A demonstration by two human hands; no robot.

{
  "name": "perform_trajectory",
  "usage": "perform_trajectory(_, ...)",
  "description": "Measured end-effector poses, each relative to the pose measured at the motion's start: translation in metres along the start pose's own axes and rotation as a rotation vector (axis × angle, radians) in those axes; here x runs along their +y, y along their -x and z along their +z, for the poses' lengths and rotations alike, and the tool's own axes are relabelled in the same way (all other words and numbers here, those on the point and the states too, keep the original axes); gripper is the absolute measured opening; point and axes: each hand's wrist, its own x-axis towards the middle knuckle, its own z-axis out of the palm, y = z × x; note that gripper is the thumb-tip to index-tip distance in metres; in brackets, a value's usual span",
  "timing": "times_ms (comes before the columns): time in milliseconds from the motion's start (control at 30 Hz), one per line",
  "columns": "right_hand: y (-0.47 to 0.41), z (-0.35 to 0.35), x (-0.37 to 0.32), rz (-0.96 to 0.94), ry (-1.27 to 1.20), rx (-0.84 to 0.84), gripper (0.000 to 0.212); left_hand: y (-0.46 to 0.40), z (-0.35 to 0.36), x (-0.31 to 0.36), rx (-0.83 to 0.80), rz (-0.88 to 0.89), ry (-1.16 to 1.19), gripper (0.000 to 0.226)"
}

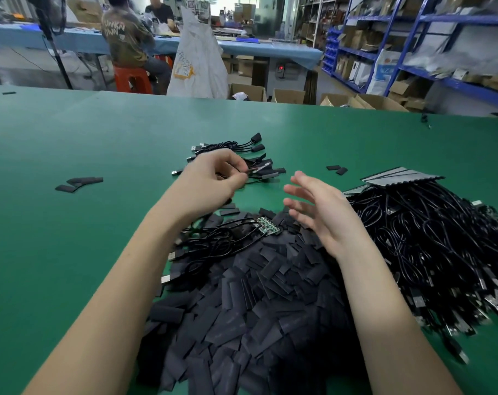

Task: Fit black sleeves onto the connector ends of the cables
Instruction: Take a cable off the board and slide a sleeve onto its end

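My left hand (213, 178) pinches a thin black cable (256, 171) by its wire, over a small group of sleeved cables (242, 152) lying on the green table (71, 143). My right hand (319, 209) hovers with fingers spread and holds nothing, just right of the left hand. Below both hands spreads a big heap of flat black sleeves (256, 309). On that heap rests a cable with a bare green circuit board end (266, 225). A large pile of black cables (441, 252) lies to the right.
Loose sleeves lie at the left (79, 183) and beyond the right hand (337, 169). Grey flat sheets (401, 176) sit on top of the cable pile. Past the table's far edge are cardboard boxes (250, 92), blue shelving (413, 52) and a seated person (128, 44).
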Motion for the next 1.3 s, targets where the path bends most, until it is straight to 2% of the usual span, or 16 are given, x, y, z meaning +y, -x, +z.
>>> perform_trajectory(67,-0.004,-0.008,0.007,-0.086,0.214,0.104,0.007,-0.002,-0.004,0.000,0.053,0.063,-0.123,0.009)
perform_trajectory(133,-0.008,-0.014,0.015,-0.211,0.515,0.166,0.008,-0.002,-0.002,0.001,0.089,0.132,-0.218,0.011)
perform_trajectory(200,-0.011,-0.015,0.021,-0.271,0.776,0.152,0.010,-0.003,0.005,-0.001,0.121,0.171,-0.287,0.012)
perform_trajectory(333,-0.013,-0.011,0.030,-0.234,1.143,0.087,0.021,-0.002,0.020,-0.018,0.031,0.119,-0.323,0.012)
perform_trajectory(433,-0.013,-0.009,0.034,-0.189,1.385,0.031,0.035,-0.003,0.025,-0.028,-0.075,0.038,-0.239,0.012)
perform_trajectory(500,-0.013,-0.008,0.036,-0.164,1.453,0.020,0.038,-0.004,0.028,-0.032,-0.109,-0.014,-0.147,0.007)
perform_trajectory(633,-0.013,-0.008,0.037,-0.162,1.406,0.088,0.036,-0.005,0.031,-0.038,-0.092,-0.026,-0.077,0.014)
perform_trajectory(733,-0.012,-0.009,0.038,-0.181,1.359,0.127,0.023,-0.005,0.033,-0.040,-0.097,-0.014,-0.043,0.010)
perform_trajectory(933,-0.010,-0.007,0.039,-0.264,1.313,0.140,0.015,-0.005,0.034,-0.041,-0.129,-0.029,0.010,0.005)
perform_trajectory(1000,-0.010,-0.006,0.037,-0.337,1.154,0.155,0.013,-0.005,0.034,-0.041,-0.124,-0.029,-0.004,0.007)
perform_trajectory(1067,-0.010,-0.006,0.032,-0.366,0.841,0.168,0.010,-0.005,0.034,-0.041,-0.123,-0.039,0.003,0.012)
perform_trajectory(1167,-0.009,-0.006,0.022,-0.292,0.392,0.112,0.007,-0.006,0.033,-0.041,-0.112,-0.055,0.024,0.017)
perform_trajectory(1300,-0.006,-0.004,0.019,-0.156,0.102,-0.010,0.014,-0.006,0.032,-0.041,-0.135,-0.060,0.089,0.014)
